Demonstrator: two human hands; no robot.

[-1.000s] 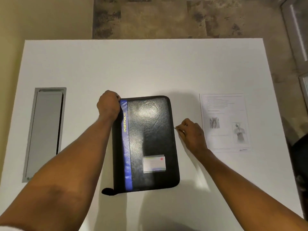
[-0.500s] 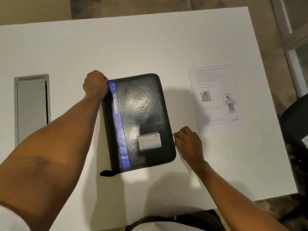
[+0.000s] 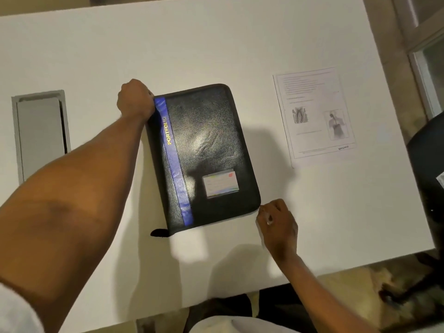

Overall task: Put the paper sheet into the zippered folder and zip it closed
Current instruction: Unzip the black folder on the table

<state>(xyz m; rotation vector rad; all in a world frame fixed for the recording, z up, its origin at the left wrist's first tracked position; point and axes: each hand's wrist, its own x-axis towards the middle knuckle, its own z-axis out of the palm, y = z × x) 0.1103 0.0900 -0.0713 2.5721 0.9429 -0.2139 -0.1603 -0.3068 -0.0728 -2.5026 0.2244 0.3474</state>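
A black zippered folder (image 3: 206, 145) with a blue stripe marked PORTFOLIO lies flat on the white table (image 3: 192, 44), cover down. My left hand (image 3: 134, 100) is clenched on its far left corner, pinning it. My right hand (image 3: 276, 219) pinches the small zipper pull at the folder's near right corner. The paper sheet (image 3: 314, 114), printed with text and two diagrams, lies flat on the table to the right of the folder, apart from it and untouched.
A grey cable hatch (image 3: 40, 133) is set into the table at the left. A dark chair (image 3: 427, 169) stands past the table's right edge. The near table edge runs just below my right wrist.
My right hand has slid the zipper pull down the folder's right side from about mid-height to the near right corner. The left hand stays on the far left corner. The camera view shifted.
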